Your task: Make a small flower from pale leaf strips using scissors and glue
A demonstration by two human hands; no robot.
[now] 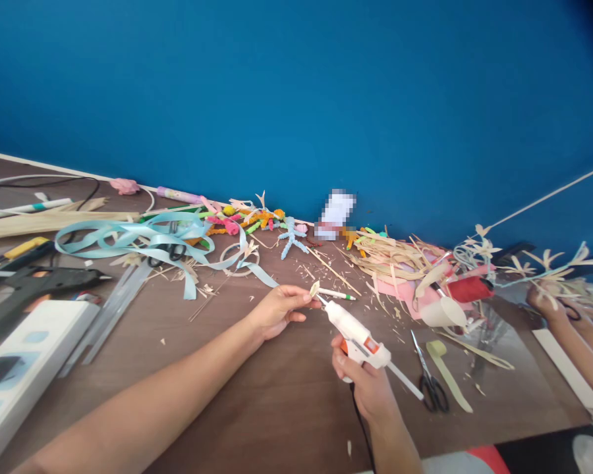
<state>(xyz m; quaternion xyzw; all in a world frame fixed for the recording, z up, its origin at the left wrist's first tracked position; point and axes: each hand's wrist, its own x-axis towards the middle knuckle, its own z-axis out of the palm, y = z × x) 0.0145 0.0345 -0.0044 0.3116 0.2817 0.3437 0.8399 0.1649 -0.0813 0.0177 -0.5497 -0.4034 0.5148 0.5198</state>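
Note:
My left hand [281, 311] pinches a small pale petal-like piece [315, 288] between thumb and fingertips, above the middle of the table. In my right hand [366, 385] is a white hot glue gun [353, 332] with orange parts. Its nozzle points up and left, close to the petal-like piece; I cannot tell whether they touch. A clear glue stick [406, 380] sticks out of the gun's rear, and a dark cord [360, 421] hangs from its handle. Just beyond the nozzle lies a white pen [338, 294] with a green band. Black-handled scissors [427, 375] rest to the right.
Light-blue ribbon [128, 240], a black glue gun [39, 286], glue sticks [109, 316] and a white power strip [34, 368] occupy the left. Dried strips [395, 257] and a red roll [469, 288] lie right. Another person's hands [548, 304] work at the far right.

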